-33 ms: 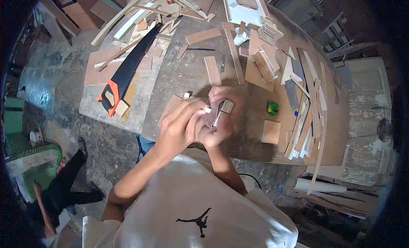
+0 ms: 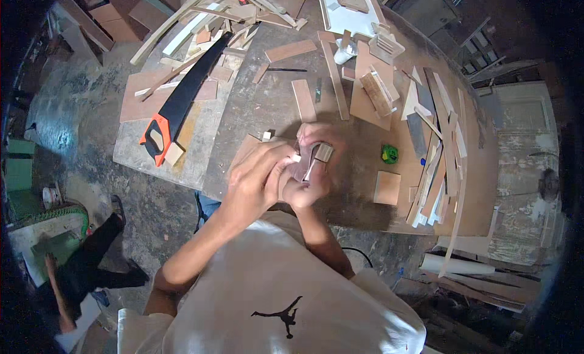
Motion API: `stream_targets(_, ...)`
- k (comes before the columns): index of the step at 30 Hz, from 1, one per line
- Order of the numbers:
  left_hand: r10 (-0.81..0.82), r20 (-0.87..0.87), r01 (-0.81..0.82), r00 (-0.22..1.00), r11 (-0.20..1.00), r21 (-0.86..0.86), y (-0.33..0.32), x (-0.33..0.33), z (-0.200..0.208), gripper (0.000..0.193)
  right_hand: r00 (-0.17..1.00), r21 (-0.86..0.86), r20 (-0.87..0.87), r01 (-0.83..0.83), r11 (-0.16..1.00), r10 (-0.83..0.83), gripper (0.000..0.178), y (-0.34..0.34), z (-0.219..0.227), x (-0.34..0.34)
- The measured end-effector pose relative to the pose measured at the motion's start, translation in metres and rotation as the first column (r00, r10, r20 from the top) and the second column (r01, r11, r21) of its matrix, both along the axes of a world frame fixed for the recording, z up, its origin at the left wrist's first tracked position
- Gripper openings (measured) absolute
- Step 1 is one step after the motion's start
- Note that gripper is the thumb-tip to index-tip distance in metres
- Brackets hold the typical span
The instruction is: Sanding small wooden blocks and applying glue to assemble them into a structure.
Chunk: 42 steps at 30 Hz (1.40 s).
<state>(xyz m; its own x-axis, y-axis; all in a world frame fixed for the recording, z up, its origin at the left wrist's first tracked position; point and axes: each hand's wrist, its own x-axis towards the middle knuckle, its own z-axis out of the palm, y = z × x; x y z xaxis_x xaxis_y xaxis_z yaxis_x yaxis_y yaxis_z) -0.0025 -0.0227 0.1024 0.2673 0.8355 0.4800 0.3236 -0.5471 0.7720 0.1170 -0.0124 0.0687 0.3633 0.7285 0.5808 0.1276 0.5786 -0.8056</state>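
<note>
A small pale wooden block (image 2: 323, 152) was pinched in the right hand (image 2: 316, 171), steadied against the left hand (image 2: 258, 177)'s closed grip, above the counter (image 2: 267, 104).

- Left hand (image 2: 258, 180) raised before the chest, fingers curled inward in a pinching grip.
- Right hand (image 2: 316, 165) pressed against it, fingers wrapped closed.
- Both forearms bent upward.

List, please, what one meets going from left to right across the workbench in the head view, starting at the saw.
Hand saw with orange handle → left hand → small wooden block held in the right hand → green tape measure → stack of thin wooden strips.
</note>
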Motion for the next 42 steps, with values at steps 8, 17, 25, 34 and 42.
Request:
stream_targets(8,-0.007,0.036,0.006,0.999,1.000,0.027,0.003,-0.002,0.002,0.015,0.995,0.088,-0.096,-0.027,0.996,0.036,0.029,0.008,-0.017,-0.006)
stream_targets(17,0.015,0.051,-0.016,0.999,1.000,0.012,0.003,-0.011,-0.004,0.017,0.995,0.099,-0.083,-0.051,0.994,0.059,0.034,0.003,0.000,-0.021)
stream_targets(25,0.096,0.387,0.180,0.917,0.767,-0.616,0.004,-0.021,-0.015,0.019,0.949,-0.050,-0.303,-0.100,0.994,0.080,0.040,0.014,-0.041,-0.014)
stream_targets(34,0.009,0.511,0.351,0.859,0.717,-0.602,0.007,-0.029,-0.018,0.032,0.958,-0.061,-0.279,-0.095,0.994,0.074,0.040,0.006,-0.023,-0.021)
stream_targets(42,0.074,0.669,0.448,0.740,0.688,-0.571,0.003,-0.030,-0.032,0.031,0.971,-0.071,-0.239,-0.007,0.997,-0.010,0.037,0.005,-0.015,-0.027)
